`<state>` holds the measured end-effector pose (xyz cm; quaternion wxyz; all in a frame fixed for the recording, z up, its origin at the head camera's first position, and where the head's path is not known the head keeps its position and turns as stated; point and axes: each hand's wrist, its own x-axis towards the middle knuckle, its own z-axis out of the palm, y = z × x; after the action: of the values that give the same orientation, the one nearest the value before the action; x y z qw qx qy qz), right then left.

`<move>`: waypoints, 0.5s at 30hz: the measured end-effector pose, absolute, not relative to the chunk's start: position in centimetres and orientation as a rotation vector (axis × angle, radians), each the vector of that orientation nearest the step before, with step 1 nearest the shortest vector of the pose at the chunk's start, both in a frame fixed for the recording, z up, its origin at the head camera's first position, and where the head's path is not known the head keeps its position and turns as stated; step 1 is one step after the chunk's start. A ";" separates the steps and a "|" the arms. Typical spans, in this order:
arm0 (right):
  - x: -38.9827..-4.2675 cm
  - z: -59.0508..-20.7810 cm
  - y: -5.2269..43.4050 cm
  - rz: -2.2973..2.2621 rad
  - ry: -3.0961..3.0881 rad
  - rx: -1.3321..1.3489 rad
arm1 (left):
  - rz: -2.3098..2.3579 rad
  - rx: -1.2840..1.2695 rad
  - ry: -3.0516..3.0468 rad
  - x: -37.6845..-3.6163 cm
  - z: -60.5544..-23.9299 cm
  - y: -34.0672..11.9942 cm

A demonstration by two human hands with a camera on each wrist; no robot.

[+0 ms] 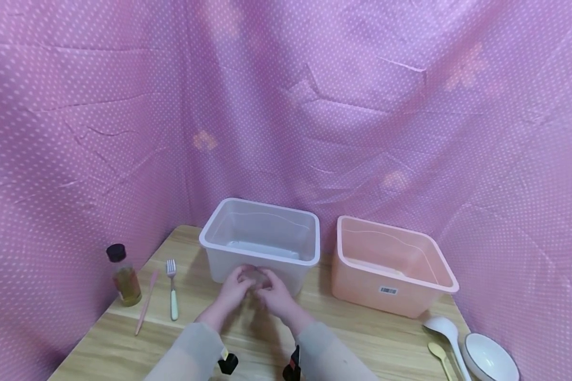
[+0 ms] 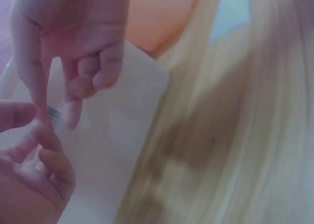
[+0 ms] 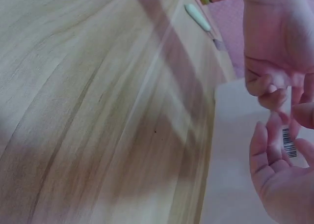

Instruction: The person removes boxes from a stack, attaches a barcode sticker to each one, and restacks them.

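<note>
My left hand (image 1: 233, 291) and right hand (image 1: 277, 296) meet in front of the near wall of a white plastic bin (image 1: 262, 258). Their fingers bend loosely and the fingertips come close together or touch. I see no distinct object in either hand, though the small space between the fingertips is blurred. On the bin's wall behind the fingers, a barcode label (image 3: 289, 143) shows. The left wrist view has the right hand (image 2: 81, 37) above and the left hand (image 2: 34, 175) below, both with curved fingers.
A pink bin (image 1: 386, 296) stands right of the white one. At left are an oil bottle (image 1: 126, 283), a thin pink utensil (image 1: 146, 304) and a green-handled fork (image 1: 173, 291). A white ladle (image 1: 445, 328), yellow spoon (image 1: 438, 352) and white bowl (image 1: 491, 357) lie front right.
</note>
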<state>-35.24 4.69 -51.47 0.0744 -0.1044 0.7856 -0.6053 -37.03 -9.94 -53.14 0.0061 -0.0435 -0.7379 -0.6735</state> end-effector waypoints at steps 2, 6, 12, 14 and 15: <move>-35.2 -51.4 4.8 -1.789 2.362 -0.314 | -2.140 -0.142 -2.290 -37.0 -53.0 -10.0; -34.8 -51.4 5.4 -1.674 2.343 -0.256 | -2.116 -0.120 -2.388 -36.5 -53.3 -10.6; -34.4 -51.7 9.7 -1.709 2.251 -0.133 | -2.050 -0.040 -2.560 -36.1 -53.5 -13.8; -34.4 -51.3 11.8 -1.750 2.231 -0.069 | -2.120 0.065 -2.519 -36.2 -52.9 -15.8; -34.4 -51.0 12.7 -1.778 2.227 -0.034 | -2.124 0.120 -2.489 -36.4 -52.4 -16.8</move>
<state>-34.45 12.68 -50.97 0.1456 -0.0117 0.7731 -0.6172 -36.37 -16.80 -52.44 -0.0664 0.0365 -0.7586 -0.6472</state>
